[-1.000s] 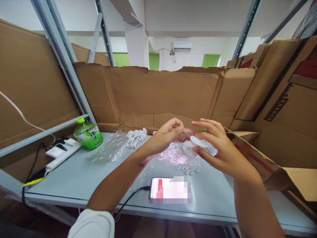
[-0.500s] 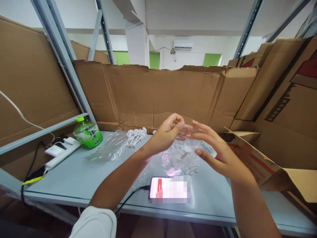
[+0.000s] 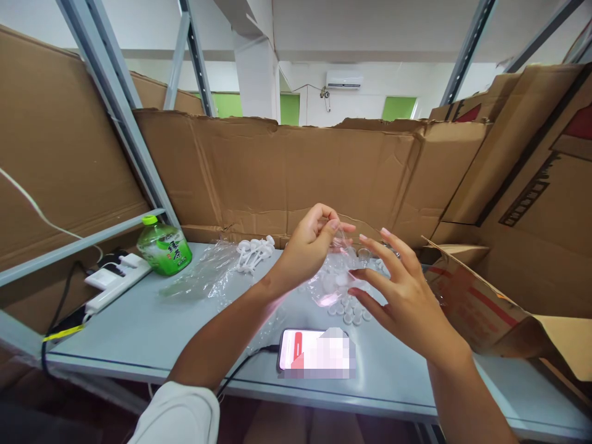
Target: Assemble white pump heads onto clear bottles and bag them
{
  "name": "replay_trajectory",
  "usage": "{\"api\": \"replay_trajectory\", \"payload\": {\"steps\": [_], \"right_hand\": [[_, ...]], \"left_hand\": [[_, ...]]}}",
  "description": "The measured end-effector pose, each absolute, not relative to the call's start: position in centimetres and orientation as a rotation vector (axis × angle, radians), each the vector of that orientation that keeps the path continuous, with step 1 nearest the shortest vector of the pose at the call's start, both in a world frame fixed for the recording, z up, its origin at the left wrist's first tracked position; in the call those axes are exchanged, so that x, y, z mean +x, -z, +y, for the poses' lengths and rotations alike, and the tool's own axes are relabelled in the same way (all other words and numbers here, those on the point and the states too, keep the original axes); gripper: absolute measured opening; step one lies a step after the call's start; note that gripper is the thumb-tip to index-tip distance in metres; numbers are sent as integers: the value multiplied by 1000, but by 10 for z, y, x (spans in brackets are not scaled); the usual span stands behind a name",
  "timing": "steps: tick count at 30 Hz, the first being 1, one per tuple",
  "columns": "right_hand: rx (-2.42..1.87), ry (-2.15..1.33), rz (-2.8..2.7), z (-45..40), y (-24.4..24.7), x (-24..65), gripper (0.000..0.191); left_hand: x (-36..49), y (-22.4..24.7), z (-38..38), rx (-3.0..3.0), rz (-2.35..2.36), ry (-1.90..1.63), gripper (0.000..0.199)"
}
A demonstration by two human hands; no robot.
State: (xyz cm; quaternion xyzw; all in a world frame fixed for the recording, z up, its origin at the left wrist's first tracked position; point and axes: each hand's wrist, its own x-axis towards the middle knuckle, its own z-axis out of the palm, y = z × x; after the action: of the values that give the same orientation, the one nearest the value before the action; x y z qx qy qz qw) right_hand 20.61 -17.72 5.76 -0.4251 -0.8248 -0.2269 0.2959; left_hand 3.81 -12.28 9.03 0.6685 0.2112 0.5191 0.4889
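My left hand (image 3: 314,240) pinches the top of a clear plastic bag (image 3: 326,280) between thumb and fingers. The bag hangs below it, with whitish pieces showing through the film. To its right is my right hand (image 3: 400,290), open with the fingers spread. Its thumb and index tips are close to the bag's side; I cannot tell whether they touch it. Several small round clear-white pieces (image 3: 357,313) lie on the table under the bag, and more are partly hidden behind the right fingers.
White stemmed plastic parts (image 3: 254,253) lie by a flat clear plastic bag (image 3: 203,274). A green bottle (image 3: 164,250) and a white power strip (image 3: 118,283) stand left. A phone (image 3: 314,353) on a cable lies in front; an open cardboard box (image 3: 481,308) is at right.
My left hand has risen slightly with the bag. My right fingers have spread and moved a little right, and more of the small round pieces now show beneath the bag.
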Motion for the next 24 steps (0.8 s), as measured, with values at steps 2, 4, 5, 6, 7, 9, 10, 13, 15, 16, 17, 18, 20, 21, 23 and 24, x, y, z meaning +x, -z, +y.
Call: {"api": "replay_trajectory", "payload": {"steps": [2, 4, 5, 6, 7, 9, 10, 13, 15, 16, 17, 18, 20, 21, 23, 24], "right_hand": [[-1160, 582, -2168, -173, -55, 209, 14], [-1156, 518, -2183, -168, -54, 211, 14], [-1146, 484, -2201, -167, -54, 211, 17], [-1133, 457, -2221, -165, -54, 211, 22], [-1117, 440, -2243, -164, -54, 210, 28], [-1079, 433, -2287, -163, -55, 206, 36], [-1061, 439, -2306, -163, -55, 204, 37], [-1058, 480, -2323, -162, -57, 197, 40], [-1085, 511, -2318, -161, -60, 195, 45], [-1093, 521, -2324, -161, -61, 195, 47], [-1095, 526, -2338, -161, -63, 195, 48], [-1094, 526, -2358, -161, -65, 195, 47], [-1086, 523, -2385, -159, -67, 196, 39], [-1085, 523, -2383, -159, -67, 196, 35], [-1079, 528, -2350, -156, -68, 196, 32], [-1065, 530, -2331, -155, -69, 196, 31]], "left_hand": [[39, -89, -125, 1699, 558, -1340, 11], [41, -87, -126, 1786, 621, -1444, 10], [42, -86, -126, 1829, 658, -1487, 10], [44, -84, -125, 1870, 693, -1520, 10], [45, -83, -124, 1908, 724, -1540, 9], [48, -79, -121, 1980, 769, -1543, 8], [50, -77, -120, 2009, 783, -1531, 7], [51, -74, -116, 2056, 797, -1473, 8], [49, -73, -115, 2062, 777, -1419, 9], [48, -73, -114, 2061, 762, -1388, 10], [47, -73, -113, 2055, 745, -1356, 10], [45, -73, -113, 2043, 726, -1324, 10], [43, -73, -111, 2000, 687, -1273, 10], [42, -73, -111, 1972, 665, -1258, 10], [42, -72, -110, 1921, 628, -1248, 11], [41, -71, -110, 1906, 613, -1249, 11]]}}
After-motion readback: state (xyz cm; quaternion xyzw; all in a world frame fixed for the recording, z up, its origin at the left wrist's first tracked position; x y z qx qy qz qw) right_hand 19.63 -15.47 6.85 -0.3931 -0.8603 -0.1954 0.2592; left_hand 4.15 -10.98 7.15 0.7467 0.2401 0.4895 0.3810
